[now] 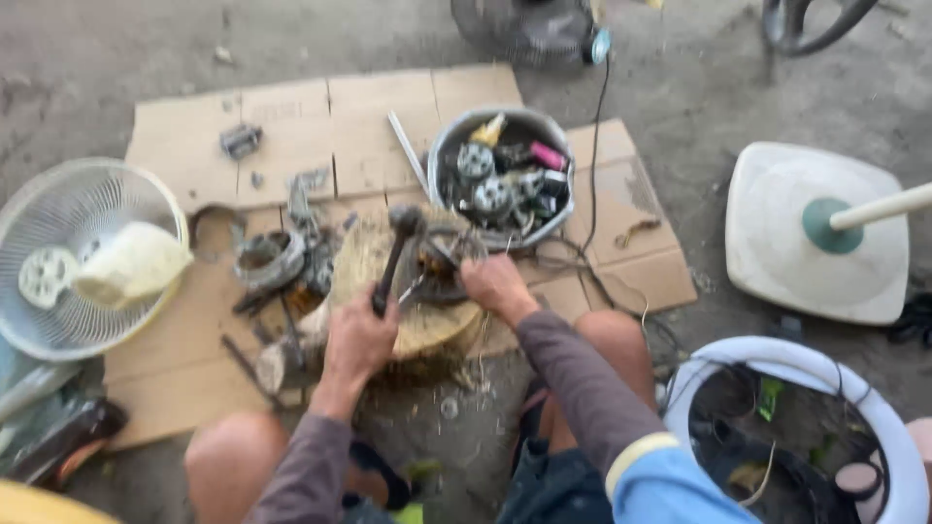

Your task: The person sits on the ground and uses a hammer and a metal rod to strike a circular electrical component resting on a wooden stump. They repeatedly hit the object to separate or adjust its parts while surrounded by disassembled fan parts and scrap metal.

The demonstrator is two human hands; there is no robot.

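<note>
Head view, looking down past two bare knees and grey sleeves, the right one with a blue and yellow cuff. Left hand [357, 342] closed tight round the dark handle of a hammer [395, 254], head up and blurred, tilted over the work. Right hand [496, 285] curled, fingers bent down onto a round metal part [442, 264], pressing or pinching its near edge; exact hold hard to tell through the blur. Metal part dark and greasy, ring-shaped with wires trailing off it, lying on top of a pale wooden stump [408, 320] just ahead of the knees. Stump standing on flattened cardboard [291, 126] spread over grey ground. Just left of the stump, a heap of dark scrap pieces [282, 262], rings and brackets, touching one another. Lower right, a white-rimmed tub [806, 361] with tangled wires and odd bits inside. Far left, a white fan grille [58, 209] lying flat with a cream cover on it. Beyond the stump, a dented metal bowl [505, 121] holding small motors, a yellow piece and a pink one. Right of that, well apart, a square white fan base [777, 252] with a green collar and a pale pole. Farthest off, at the top edge, a dark fan guard [524, 29]
</note>
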